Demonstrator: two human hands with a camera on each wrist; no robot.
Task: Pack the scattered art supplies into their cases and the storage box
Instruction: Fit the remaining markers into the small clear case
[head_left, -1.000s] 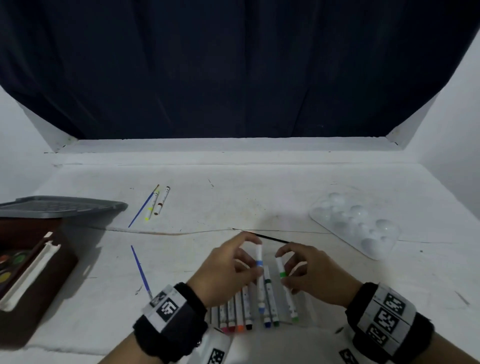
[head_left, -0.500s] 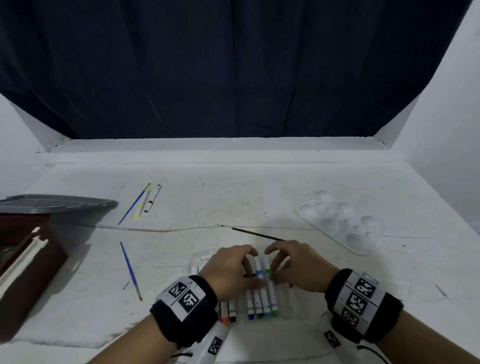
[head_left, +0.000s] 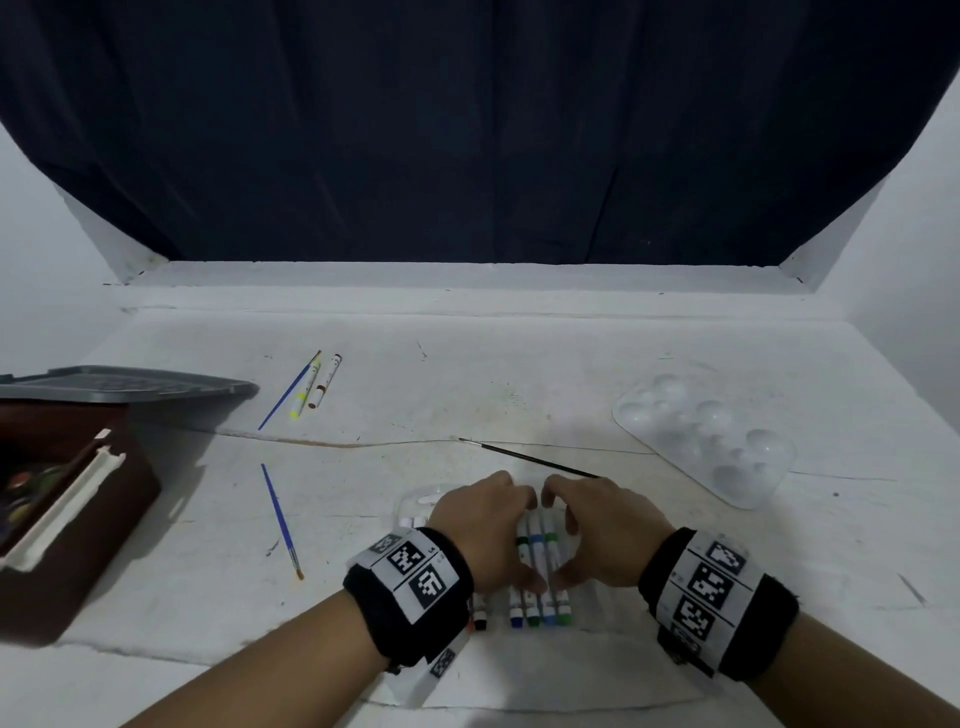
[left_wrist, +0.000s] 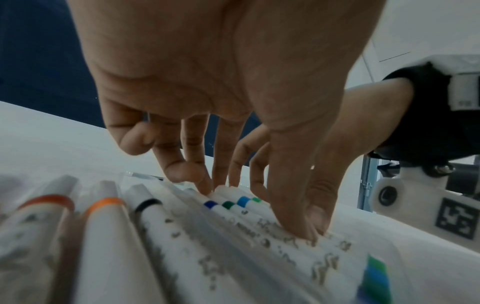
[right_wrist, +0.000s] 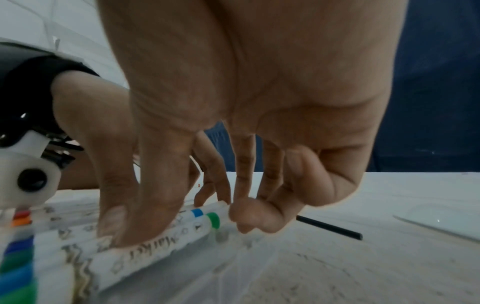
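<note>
A row of white markers (head_left: 540, 564) with coloured bands lies in a clear plastic case (head_left: 415, 506) near the table's front edge. My left hand (head_left: 485, 522) and right hand (head_left: 602, 522) both hover over the row, thumbs and fingertips pressing down on the dark blue, dark green, light blue and green markers (left_wrist: 233, 205). In the right wrist view my right thumb (right_wrist: 145, 205) bears on the green marker (right_wrist: 182, 232). Red, orange and black markers (left_wrist: 109, 236) lie further left in the case. Neither hand lifts anything.
Two loose markers (head_left: 318, 387) and a blue brush (head_left: 288, 391) lie far left. Another blue brush (head_left: 280, 519) and a thin black brush (head_left: 530, 457) lie nearer. A white palette (head_left: 701, 447) sits right. A brown storage box (head_left: 67, 545) with grey lid (head_left: 119, 382) stands left.
A second ago each hand held a marker above the case, blue in the left and green in the right. Both markers now lie in the row and the hands press on them.
</note>
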